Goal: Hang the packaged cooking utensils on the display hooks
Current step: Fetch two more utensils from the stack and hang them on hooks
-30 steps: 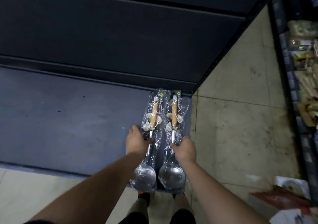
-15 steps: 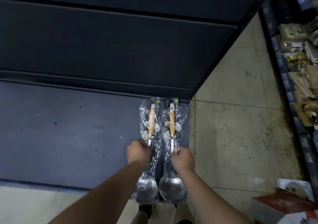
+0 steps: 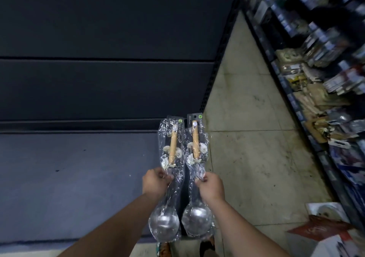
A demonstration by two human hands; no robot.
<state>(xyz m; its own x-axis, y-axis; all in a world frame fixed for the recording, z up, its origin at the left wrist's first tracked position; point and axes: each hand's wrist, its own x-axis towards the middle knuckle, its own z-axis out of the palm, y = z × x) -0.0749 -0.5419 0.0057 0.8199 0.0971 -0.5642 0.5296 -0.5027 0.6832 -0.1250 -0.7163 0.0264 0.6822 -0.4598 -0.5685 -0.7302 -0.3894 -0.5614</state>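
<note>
Two packaged ladles with wooden handles and shiny metal bowls, each wrapped in clear plastic on a dark card, lie side by side in front of me. My left hand (image 3: 156,181) grips the left ladle (image 3: 171,154) at its thin metal neck. My right hand (image 3: 210,184) grips the right ladle (image 3: 196,144) at the same spot. Both handles point away from me, the bowls toward my body. No display hook shows in this view.
An empty dark shelf unit (image 3: 98,88) fills the left, its low grey base shelf (image 3: 69,177) under the ladles. Tiled floor (image 3: 246,138) runs along the right. A stocked shelf (image 3: 316,79) lines the far right. A red and white box (image 3: 324,231) sits bottom right.
Both hands have lifted the two ladles off the base shelf and toward me. The view has swung up and right, showing more of the stocked shelf.
</note>
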